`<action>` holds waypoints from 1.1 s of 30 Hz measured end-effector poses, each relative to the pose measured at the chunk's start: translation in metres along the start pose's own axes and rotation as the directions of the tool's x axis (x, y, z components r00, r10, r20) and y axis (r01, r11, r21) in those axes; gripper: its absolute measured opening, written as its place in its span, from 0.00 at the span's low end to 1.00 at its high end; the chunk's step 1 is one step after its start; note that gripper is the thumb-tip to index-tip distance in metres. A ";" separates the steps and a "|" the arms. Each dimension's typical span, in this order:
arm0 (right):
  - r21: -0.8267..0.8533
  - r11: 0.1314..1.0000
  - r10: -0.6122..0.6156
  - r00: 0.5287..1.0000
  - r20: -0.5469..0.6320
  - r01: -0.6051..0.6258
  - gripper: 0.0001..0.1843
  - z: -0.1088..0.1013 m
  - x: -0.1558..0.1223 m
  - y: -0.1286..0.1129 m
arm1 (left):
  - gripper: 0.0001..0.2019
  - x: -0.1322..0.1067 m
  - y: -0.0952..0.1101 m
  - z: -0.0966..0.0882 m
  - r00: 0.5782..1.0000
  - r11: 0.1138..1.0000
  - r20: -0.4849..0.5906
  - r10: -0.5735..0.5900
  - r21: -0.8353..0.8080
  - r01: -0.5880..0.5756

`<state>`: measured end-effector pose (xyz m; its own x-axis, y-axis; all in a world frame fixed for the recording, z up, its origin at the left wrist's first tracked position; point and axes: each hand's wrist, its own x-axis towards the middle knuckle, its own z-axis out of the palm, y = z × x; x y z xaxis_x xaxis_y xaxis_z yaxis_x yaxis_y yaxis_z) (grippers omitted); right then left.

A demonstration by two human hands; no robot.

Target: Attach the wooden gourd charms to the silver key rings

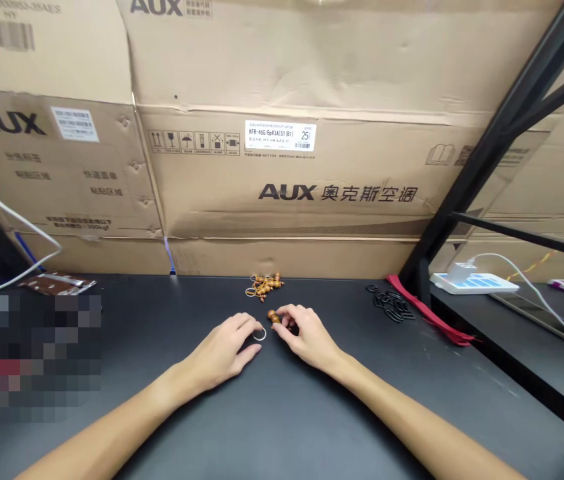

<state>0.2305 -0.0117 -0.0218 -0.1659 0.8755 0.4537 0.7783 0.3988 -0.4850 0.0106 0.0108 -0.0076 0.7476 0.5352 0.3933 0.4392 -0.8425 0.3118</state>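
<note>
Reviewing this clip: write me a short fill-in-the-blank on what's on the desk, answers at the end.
A small metal ____ sits at the fingertips of the left hand. The right hand pinches a small cluster of wooden ____. The black loops lie to the ____ of the pile of beads. The brand printed on the cardboard carton behind the desk reads ____.

Missing words: ring, beads, right, AUX.

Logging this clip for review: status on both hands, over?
Left hand at silver ring, grip unclear. Right hand pinching wooden bead. Wooden bead cluster just ahead. Black rings off right, apart from hands.
</note>
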 end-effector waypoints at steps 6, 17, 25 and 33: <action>-0.001 0.988 -0.154 0.987 -0.033 0.154 0.17 -0.008 0.001 0.003 | 0.10 0.002 0.002 -0.002 1.000 0.989 -0.002 0.004 0.146 -0.004; -0.155 0.942 -0.276 0.950 0.144 0.297 0.11 -0.015 0.002 0.011 | 0.07 0.002 0.000 -0.002 0.999 0.997 -0.014 -0.041 0.069 0.042; -0.139 0.952 -0.250 0.956 0.151 0.271 0.10 -0.011 0.003 0.011 | 0.07 0.003 0.001 0.000 0.999 0.994 -0.019 -0.047 0.100 0.048; -0.037 0.966 -0.247 0.956 0.159 0.255 0.07 -0.016 0.001 0.005 | 0.08 0.003 0.003 0.001 0.999 0.993 -0.015 -0.037 0.109 0.039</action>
<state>0.2439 -0.0129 -0.0117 -0.4470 0.7821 0.4342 0.7318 0.5989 -0.3252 0.0143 0.0102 -0.0061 0.7231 0.5672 0.3943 0.5194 -0.8227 0.2309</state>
